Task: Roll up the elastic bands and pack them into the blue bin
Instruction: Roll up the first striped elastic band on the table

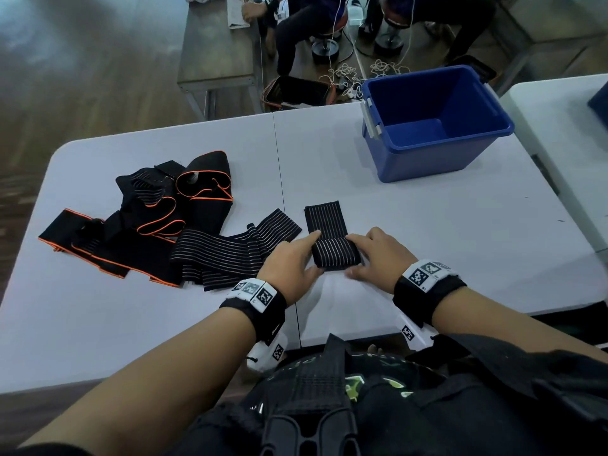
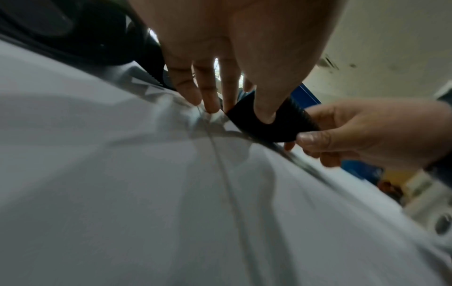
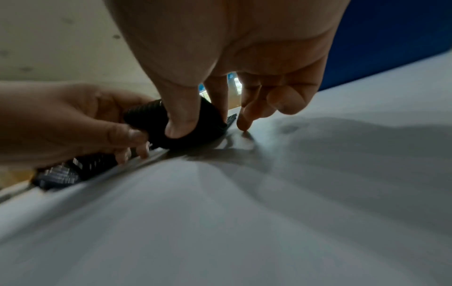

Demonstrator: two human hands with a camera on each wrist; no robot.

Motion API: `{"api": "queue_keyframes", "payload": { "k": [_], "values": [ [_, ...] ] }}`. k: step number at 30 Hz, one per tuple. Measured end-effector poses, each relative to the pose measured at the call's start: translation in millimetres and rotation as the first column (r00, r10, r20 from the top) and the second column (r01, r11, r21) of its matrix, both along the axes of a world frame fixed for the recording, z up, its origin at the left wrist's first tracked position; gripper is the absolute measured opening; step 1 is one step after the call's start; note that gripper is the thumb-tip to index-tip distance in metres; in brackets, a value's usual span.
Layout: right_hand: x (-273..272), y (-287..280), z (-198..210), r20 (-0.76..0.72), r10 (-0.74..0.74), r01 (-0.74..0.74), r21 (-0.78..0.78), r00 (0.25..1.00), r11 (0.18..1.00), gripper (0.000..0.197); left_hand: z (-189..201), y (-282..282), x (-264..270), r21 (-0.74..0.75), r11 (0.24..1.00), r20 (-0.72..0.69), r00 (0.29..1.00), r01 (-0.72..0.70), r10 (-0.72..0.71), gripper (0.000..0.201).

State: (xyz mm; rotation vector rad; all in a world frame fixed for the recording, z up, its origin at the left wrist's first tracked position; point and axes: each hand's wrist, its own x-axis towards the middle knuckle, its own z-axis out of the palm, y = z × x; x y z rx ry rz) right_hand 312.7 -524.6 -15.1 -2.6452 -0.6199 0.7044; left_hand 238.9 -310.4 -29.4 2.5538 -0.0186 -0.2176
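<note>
A black elastic band with thin white stripes (image 1: 332, 248) lies on the white table (image 1: 427, 232), its near part wound into a roll and its flat tail (image 1: 325, 218) stretching away from me. My left hand (image 1: 296, 261) pinches the roll's left end, thumb on the near side. My right hand (image 1: 375, 258) pinches the right end the same way. The roll (image 2: 271, 123) shows between both thumbs in the left wrist view, and the roll (image 3: 181, 123) also shows in the right wrist view. The blue bin (image 1: 434, 123) stands empty at the far right.
A heap of black bands, some orange-edged (image 1: 148, 218), and a striped band (image 1: 230, 251) lie left of my hands. Beyond the table's far edge are seated people, a grey bench (image 1: 217, 47) and cables on the floor. Another white table (image 1: 559, 113) adjoins at right.
</note>
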Motion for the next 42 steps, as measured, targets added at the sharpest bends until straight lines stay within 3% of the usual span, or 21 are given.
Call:
{"api": "queue_keyframes", "payload": {
  "k": [4,9,12,16,19,25,30,37,42],
  "values": [
    [11,10,-1,-0.056,-0.118,0.123,0.093,0.991,0.988,0.021,6,-3,16,-0.178,0.945,-0.114,0.959,-0.276,0.258,0.053],
    [21,22,0,-0.085,-0.245,0.250,0.065,0.966,0.966,0.043,5,-4,34,-0.181,0.873,-0.170,0.889,-0.453,0.426,0.038],
    [26,27,0,-0.097,-0.281,0.281,-0.011,0.955,0.960,0.056,1,-3,43,-0.111,0.883,-0.194,0.881,-0.456,0.431,0.036],
    [27,30,0,-0.112,-0.288,0.282,-0.065,0.951,0.957,0.053,-4,-1,44,-0.075,0.892,-0.219,0.880,-0.446,0.422,0.035],
    [26,29,-3,-0.095,-0.328,0.332,0.025,0.940,0.943,0.037,-7,-1,42,-0.076,0.881,-0.208,0.871,-0.467,0.444,0.027],
    [20,33,-7,-0.142,-0.410,0.431,0.198,0.901,0.880,0.028,-11,-4,43,-0.169,0.838,-0.248,0.846,-0.518,0.473,0.023],
    [21,27,-6,-0.138,-0.398,0.419,0.198,0.907,0.886,0.021,-8,-8,45,-0.203,0.824,-0.273,0.839,-0.529,0.471,0.018],
    [29,-8,-8,-0.265,-0.471,0.533,0.259,0.841,0.806,0.021,2,-42,55,-0.285,0.789,-0.294,0.833,-0.544,0.468,0.021],
    [41,-51,-2,-0.227,-0.540,0.586,0.314,0.810,0.747,0.034,5,-91,75,-0.397,0.764,-0.343,0.854,-0.508,0.390,0.032]
  ]
}}
